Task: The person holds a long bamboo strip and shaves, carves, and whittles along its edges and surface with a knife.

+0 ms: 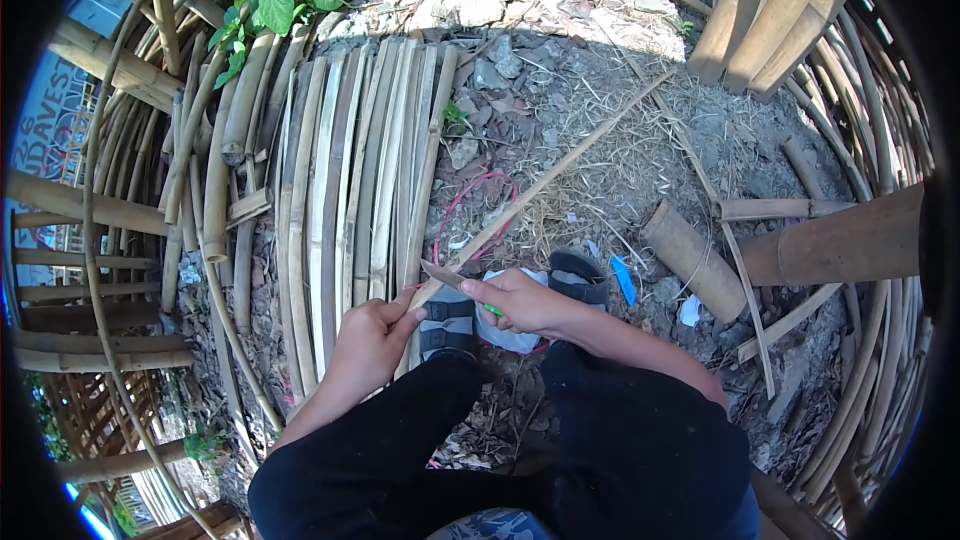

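My left hand is closed around the near end of a long, thin bamboo strip, which runs away from me up to the right. My right hand grips a knife with a green handle, mostly hidden by the fingers. Its blade lies against the strip just beyond my left hand. Beside the left hand, a row of split bamboo slats lies side by side on the ground. Below the strip is a loop of pink cord.
Sandalled feet are below my hands, with a white bag between them. Cut bamboo pieces and a thick bamboo pole lie to the right. Shavings litter the ground. Bamboo fencing stands at the left.
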A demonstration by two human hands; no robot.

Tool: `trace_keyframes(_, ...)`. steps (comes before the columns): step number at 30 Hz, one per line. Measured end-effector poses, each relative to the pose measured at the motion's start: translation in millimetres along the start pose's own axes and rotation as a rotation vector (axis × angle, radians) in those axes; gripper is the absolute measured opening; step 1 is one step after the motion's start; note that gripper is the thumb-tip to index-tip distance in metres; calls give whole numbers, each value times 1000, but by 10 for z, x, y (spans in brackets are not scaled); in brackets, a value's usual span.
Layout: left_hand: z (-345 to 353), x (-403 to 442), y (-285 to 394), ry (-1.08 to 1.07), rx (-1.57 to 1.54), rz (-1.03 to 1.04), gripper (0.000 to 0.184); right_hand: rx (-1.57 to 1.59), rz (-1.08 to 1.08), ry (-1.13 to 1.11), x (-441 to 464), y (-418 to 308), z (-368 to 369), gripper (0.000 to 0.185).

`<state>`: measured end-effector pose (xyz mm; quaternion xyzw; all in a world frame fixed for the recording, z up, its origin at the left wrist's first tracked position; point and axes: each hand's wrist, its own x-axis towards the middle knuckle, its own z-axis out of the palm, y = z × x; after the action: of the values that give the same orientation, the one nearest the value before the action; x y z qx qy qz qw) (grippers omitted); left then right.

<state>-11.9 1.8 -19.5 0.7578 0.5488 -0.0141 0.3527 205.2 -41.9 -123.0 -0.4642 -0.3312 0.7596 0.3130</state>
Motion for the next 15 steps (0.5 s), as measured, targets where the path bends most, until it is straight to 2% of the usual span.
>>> trace_keyframes(6, -3, 11, 10, -26, 16, -14, 40, 4, 19, -61, 37, 50, -27, 59)
trace_keyframes(8, 7, 11, -3, -21, 1, -10, 40, -10, -66, 18, 54, 72, -11, 63)
trace_keyframes(15, 41, 16, -59, -20, -23, 8, 40, -54, -16, 30, 32, 109, -94, 61)
